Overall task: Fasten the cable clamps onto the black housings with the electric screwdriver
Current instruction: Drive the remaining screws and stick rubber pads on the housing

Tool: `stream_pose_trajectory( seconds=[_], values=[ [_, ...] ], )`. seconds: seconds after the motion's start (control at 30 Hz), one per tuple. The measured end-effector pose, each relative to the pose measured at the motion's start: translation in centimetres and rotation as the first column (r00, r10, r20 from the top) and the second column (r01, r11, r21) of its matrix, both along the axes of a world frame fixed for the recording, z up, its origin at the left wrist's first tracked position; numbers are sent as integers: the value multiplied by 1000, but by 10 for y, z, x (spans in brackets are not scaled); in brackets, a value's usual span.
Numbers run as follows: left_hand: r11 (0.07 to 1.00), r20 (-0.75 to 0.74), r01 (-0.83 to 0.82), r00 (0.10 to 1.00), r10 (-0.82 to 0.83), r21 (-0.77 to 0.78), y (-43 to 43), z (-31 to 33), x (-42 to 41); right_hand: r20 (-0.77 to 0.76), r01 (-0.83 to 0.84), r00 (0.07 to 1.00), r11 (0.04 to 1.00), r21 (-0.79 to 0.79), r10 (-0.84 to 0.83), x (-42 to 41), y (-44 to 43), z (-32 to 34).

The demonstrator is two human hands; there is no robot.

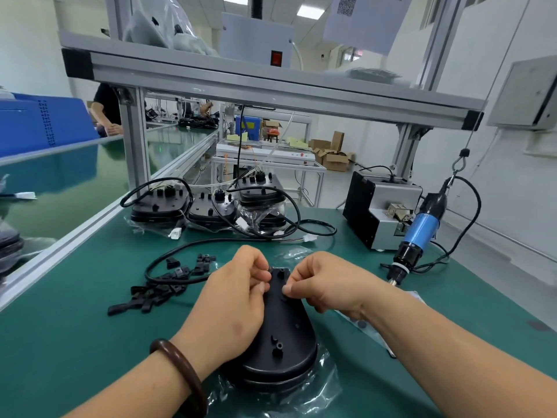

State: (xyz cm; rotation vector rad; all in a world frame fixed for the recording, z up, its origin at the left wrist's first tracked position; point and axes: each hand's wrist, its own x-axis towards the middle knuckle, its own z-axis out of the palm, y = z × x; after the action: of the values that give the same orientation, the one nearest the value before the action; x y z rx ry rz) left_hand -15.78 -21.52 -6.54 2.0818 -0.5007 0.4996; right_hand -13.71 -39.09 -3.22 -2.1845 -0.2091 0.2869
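A black housing lies on clear plastic film on the green bench, right in front of me. My left hand rests on its left side, fingers curled and pinching something small and dark at the housing's far end. My right hand pinches at the same far end from the right; what it holds is hidden. A pile of loose black cable clamps lies to the left. The blue electric screwdriver hangs from a hook at the right, tip near the mat.
Three more black housings with black cables and white connectors stand at the back of the bench. A grey screw feeder box sits at the back right. An aluminium frame shelf spans overhead. A conveyor runs along the left.
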Motion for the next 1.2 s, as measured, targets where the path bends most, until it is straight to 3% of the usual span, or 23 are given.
stream_pose_trajectory(
  seconds=[0.4,0.8,1.2],
  values=[
    [986,40,47,998,-54,157,6,3,-16,1,5,1000,1000,-9,-5,-2,2,1],
    [971,2,85,996,-87,222,8,6,-22,-47,78,996,997,-10,-78,-3,7,7],
    [912,-43,122,992,-115,391,6,12,-24,-108,98,989,993,-64,-105,-7,15,20]
  ],
)
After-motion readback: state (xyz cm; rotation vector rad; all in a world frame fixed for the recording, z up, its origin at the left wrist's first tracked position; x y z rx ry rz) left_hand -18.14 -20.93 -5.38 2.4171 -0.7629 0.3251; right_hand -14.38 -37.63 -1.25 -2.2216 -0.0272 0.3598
